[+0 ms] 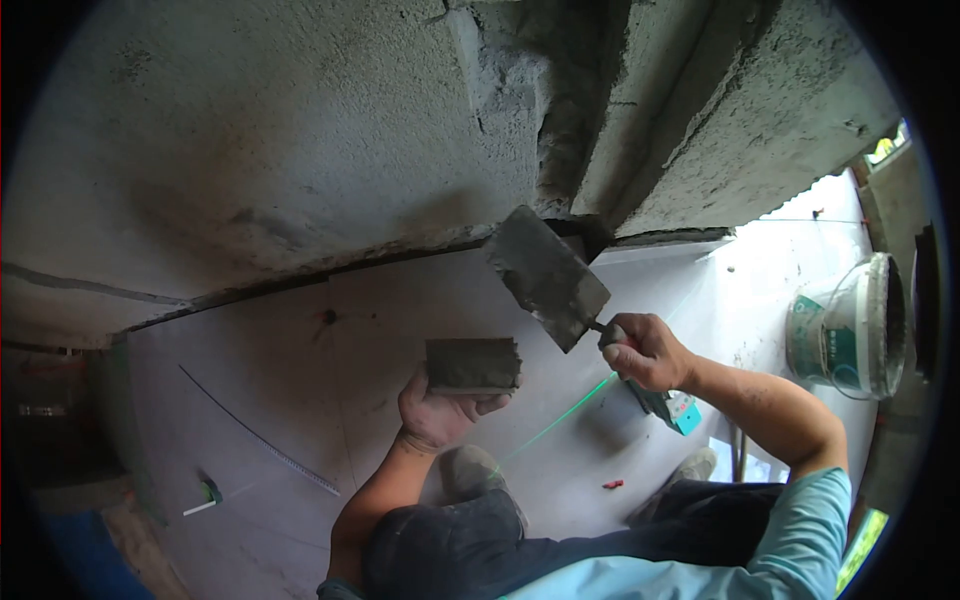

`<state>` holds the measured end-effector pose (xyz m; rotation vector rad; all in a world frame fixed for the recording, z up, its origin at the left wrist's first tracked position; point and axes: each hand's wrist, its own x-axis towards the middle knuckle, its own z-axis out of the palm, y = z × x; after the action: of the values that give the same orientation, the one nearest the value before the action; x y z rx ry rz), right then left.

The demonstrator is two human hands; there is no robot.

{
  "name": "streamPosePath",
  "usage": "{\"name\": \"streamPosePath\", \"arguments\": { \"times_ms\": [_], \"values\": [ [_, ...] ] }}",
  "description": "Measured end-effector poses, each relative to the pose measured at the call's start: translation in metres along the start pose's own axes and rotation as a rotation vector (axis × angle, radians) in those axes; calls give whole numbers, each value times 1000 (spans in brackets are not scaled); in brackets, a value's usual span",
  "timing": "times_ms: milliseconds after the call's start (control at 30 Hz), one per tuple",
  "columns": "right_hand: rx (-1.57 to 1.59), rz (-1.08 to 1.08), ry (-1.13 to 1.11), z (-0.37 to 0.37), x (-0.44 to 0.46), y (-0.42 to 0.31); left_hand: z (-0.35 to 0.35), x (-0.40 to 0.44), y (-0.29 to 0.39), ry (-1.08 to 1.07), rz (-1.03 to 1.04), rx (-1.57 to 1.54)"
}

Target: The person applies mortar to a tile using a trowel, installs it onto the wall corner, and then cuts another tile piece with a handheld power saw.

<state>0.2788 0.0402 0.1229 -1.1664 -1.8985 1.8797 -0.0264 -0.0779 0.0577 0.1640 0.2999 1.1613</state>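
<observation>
My left hand [440, 413] supports a small rectangular slab [473, 364] from below. Dark grey mortar covers the slab's upper face, and a paler edge shows along its near side. My right hand [648, 352] is wrapped round the handle of a trowel [548, 278]. Its flat blade, smeared with grey mortar, points up and to the left, in front of the foot of the rough wall. Blade and slab are apart.
A rough cement wall [300, 130] with a vertical channel stands ahead. On the pale floor [420, 300] are a ruler-like strip [262, 433], a small red object [613, 485] and a teal-and-grey device [672, 408]. A green light line crosses the floor. A white bucket [845, 328] is at the right.
</observation>
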Motion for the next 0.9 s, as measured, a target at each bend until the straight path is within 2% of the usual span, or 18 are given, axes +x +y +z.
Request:
{"name": "streamPosePath", "arguments": {
  "times_ms": [133,233,333,733,833,900],
  "values": [
    [-90,-20,120,15,-8,27,-9,2,-1,124,69,-85],
    [-93,-75,183,28,-6,40,-11,7,0,78,84,-52],
    [-50,-99,195,37,-1,38,8,13,-6,222,145,-133],
    [-51,-84,190,47,3,43,8,17,-10,184,171,-73],
    [-72,-64,170,49,-1,48,-3,17,-12,167,216,-223],
    [-94,-97,136,49,-5,52,-1,19,-11,138,237,-172]
  ]
}}
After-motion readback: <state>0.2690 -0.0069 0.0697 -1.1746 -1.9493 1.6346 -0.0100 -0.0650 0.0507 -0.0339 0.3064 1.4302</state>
